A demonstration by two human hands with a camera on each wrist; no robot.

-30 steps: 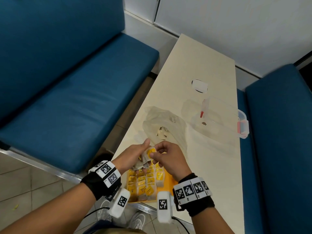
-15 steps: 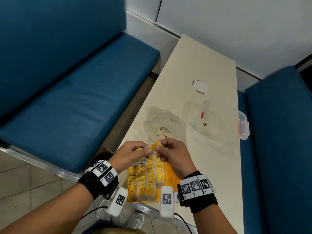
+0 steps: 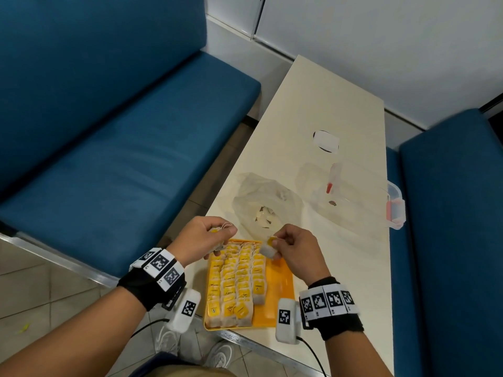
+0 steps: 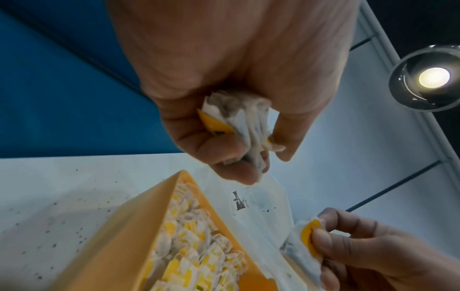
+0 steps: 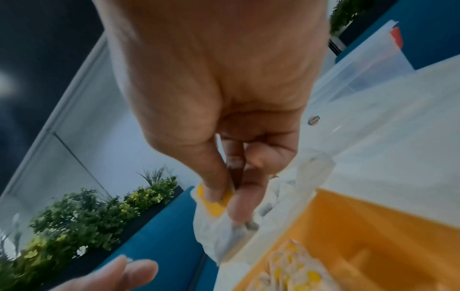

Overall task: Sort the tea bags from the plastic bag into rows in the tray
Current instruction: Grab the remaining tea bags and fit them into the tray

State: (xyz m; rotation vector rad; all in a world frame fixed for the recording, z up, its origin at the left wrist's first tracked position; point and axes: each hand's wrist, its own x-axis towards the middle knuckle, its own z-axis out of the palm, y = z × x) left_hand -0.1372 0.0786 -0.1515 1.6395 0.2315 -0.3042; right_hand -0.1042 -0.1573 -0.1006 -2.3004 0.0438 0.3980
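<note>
Now parting: left hand (image 3: 202, 235) still clutching a bunch of white paper tea bags with yellow tags (image 4: 245, 122), right hand (image 3: 295, 247) pinching one tea bag (image 3: 268, 249) pulled free, hovering at twelve o'clock over the orange plastic tray (image 3: 280, 292) on the cream desk (image 3: 340, 104). Readying for the unfilled row at three o'clock.
</note>
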